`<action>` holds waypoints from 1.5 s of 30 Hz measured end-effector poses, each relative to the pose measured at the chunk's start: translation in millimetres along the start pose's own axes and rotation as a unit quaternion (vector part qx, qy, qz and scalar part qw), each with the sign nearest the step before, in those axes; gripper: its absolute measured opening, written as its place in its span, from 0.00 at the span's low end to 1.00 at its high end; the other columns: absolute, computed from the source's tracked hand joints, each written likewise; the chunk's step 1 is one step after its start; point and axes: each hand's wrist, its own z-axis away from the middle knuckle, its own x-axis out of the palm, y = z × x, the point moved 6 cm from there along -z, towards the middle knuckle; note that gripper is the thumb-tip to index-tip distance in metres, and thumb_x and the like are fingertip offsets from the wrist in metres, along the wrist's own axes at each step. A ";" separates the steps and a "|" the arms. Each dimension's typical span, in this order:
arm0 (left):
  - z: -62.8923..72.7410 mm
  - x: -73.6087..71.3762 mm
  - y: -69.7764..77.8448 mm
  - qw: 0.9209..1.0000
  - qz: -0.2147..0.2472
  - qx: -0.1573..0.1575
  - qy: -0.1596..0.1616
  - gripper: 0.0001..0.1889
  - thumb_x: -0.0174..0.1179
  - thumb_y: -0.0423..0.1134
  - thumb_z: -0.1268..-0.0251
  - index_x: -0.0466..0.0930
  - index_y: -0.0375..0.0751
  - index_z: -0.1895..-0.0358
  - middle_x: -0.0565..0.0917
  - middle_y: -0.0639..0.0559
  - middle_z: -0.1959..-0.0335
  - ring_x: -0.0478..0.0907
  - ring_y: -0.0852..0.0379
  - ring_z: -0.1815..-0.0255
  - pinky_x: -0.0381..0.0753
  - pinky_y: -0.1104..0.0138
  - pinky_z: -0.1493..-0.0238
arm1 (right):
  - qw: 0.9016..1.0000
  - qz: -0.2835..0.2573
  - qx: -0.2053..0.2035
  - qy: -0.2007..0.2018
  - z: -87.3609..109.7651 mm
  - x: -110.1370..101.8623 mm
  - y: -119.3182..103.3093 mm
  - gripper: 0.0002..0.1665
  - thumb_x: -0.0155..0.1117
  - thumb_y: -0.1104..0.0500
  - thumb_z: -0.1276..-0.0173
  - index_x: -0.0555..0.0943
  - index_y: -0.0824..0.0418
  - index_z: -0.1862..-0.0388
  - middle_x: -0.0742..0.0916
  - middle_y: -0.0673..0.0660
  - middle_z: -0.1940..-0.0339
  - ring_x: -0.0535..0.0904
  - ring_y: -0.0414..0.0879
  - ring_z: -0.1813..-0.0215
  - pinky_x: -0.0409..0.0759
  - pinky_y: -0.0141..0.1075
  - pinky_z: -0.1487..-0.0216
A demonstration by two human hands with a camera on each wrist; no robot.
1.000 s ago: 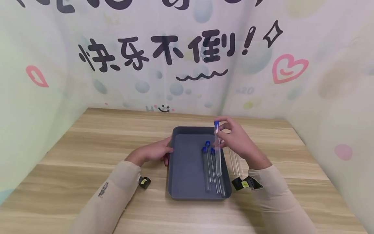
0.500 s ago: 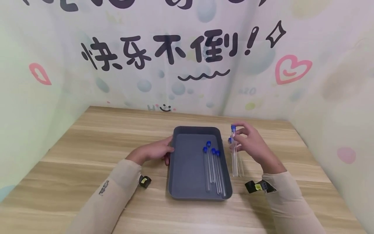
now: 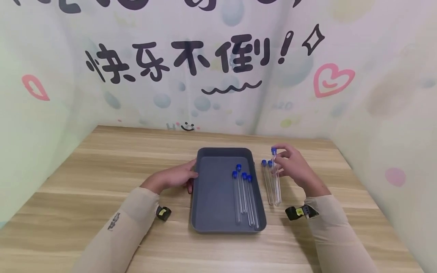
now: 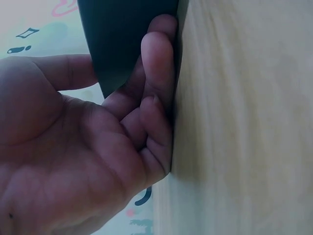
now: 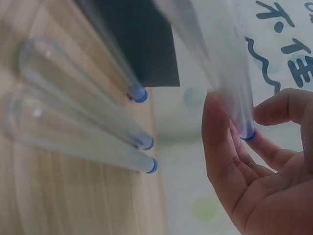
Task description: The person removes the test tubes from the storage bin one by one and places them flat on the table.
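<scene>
Tube (image 3: 277, 184) pinched near its blue cap (image 3: 274, 150) in your right hand (image 3: 293, 168), out to the right of the grey tray (image 3: 211, 197); your left hand (image 3: 175, 177) grips that tray's side, and four capped tubes (image 3: 253, 204) lie inside.

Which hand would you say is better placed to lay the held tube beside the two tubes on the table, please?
The right hand, I think: it pinches the blue-capped tube, and the two tubes lie on its side of the tray. The left hand holds the tray's opposite wall.
</scene>
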 end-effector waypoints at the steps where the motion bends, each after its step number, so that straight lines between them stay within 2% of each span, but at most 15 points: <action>1: 0.0 -0.5 -0.3 1.000 -0.001 -0.001 0.001 0.34 0.38 0.34 0.21 0.37 0.49 0.18 0.78 0.43 0.70 0.81 0.48 0.71 0.76 0.63 0.64 | 1.000 0.003 0.003 0.000 -1.0 -0.7 1.5 0.29 0.48 0.64 0.26 0.61 0.64 0.27 0.75 0.73 0.46 0.82 0.46 0.68 0.87 0.44 0.64; 10: 0.8 -0.7 -1.3 1.000 0.001 -0.008 -0.001 0.35 0.39 0.34 0.22 0.37 0.51 0.18 0.78 0.43 0.68 0.81 0.48 0.70 0.77 0.62 0.62 | 0.998 0.037 0.041 0.000 -4.4 -8.0 18.2 0.31 0.49 0.63 0.26 0.60 0.65 0.26 0.74 0.74 0.40 0.78 0.49 0.60 0.87 0.44 0.60; 21: 0.6 -1.5 -0.3 1.000 -0.001 -0.004 0.001 0.34 0.39 0.34 0.22 0.38 0.50 0.18 0.78 0.42 0.66 0.81 0.49 0.71 0.77 0.63 0.63 | 0.996 0.067 0.050 -0.013 -7.3 -11.2 26.0 0.32 0.50 0.63 0.25 0.60 0.66 0.24 0.75 0.75 0.40 0.79 0.47 0.61 0.85 0.41 0.60; 29: 2.0 -0.4 0.9 1.000 -0.004 -0.006 0.000 0.34 0.39 0.34 0.22 0.38 0.50 0.18 0.78 0.41 0.64 0.81 0.49 0.71 0.78 0.63 0.63 | 0.990 0.125 0.063 -0.031 -7.6 -10.1 35.2 0.32 0.52 0.60 0.24 0.60 0.65 0.24 0.76 0.77 0.38 0.83 0.52 0.53 0.84 0.41 0.57; 35: 0.0 1.0 0.7 1.000 -0.005 -0.010 -0.003 0.34 0.39 0.35 0.21 0.38 0.50 0.18 0.79 0.42 0.65 0.81 0.49 0.70 0.78 0.64 0.62 | 0.987 0.135 0.074 -0.047 -8.5 -8.4 43.2 0.35 0.55 0.62 0.25 0.58 0.66 0.23 0.77 0.77 0.39 0.86 0.49 0.58 0.86 0.44 0.53; 45: 1.2 0.7 1.3 1.000 -0.008 -0.012 0.002 0.33 0.39 0.35 0.21 0.38 0.49 0.18 0.79 0.43 0.66 0.81 0.50 0.70 0.77 0.63 0.62 | 0.989 0.122 0.075 -0.043 -11.3 -6.5 46.2 0.36 0.59 0.64 0.27 0.60 0.67 0.24 0.79 0.76 0.42 0.86 0.47 0.60 0.86 0.41 0.56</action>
